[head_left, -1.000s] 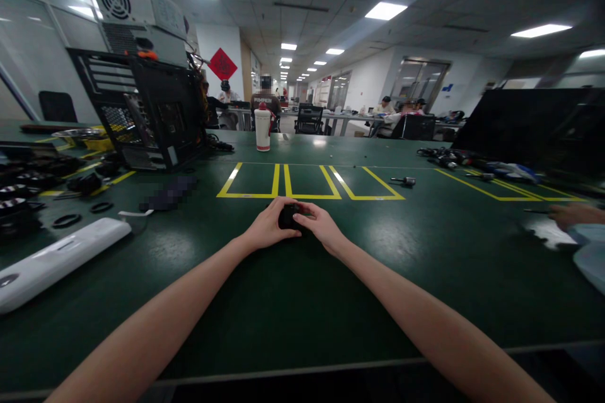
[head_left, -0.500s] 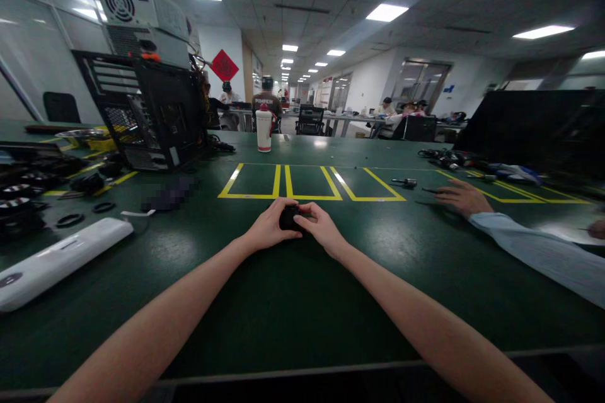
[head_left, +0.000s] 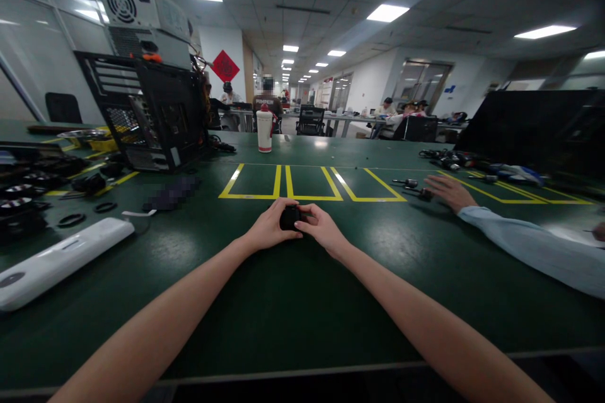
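Co-worker's hand [head_left: 450, 192] has shifted left, while left hand [head_left: 270, 225] and right hand [head_left: 323, 225] pinch a black object [head_left: 289, 218] inside the counter's near edge [head_left: 302, 373].

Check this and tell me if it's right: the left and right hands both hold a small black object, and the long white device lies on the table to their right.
Wrong side: the head view shows the long white device on the table to their left. The left hand and right hand do both hold a small black object.
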Demonstrator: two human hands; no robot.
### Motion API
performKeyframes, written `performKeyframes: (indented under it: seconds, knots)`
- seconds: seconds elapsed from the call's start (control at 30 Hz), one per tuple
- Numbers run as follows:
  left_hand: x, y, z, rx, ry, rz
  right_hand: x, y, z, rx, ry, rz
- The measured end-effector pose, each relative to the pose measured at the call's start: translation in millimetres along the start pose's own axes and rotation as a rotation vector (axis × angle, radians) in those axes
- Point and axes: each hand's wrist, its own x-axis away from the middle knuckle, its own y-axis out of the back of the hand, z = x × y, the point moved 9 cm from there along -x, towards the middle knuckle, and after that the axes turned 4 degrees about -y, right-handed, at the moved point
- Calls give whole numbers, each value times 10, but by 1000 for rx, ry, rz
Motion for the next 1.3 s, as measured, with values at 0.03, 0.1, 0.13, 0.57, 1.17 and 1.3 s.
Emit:
performKeyframes:
  seconds: [0.03,0.1,0.13,0.57,1.17,1.3]
  knots:
    - [-1,1,6,-1,4,-2,5,3,6,11,11,-6]
    - [-3,-1,9,-4,10,-1,5,25,10,48,36,-31]
    - [-4,0,4,-5,7,0,0,41,9,66,47,-48]
    - [-5,4,-16,2,-25,0,-30,35,-34,23,9,-32]
    - [-12,14,-29,14,11,14,-20,41,-49,60,-16,0]
    - [-12,16,-34,15,15,16,2,26,-24,45,18,13]
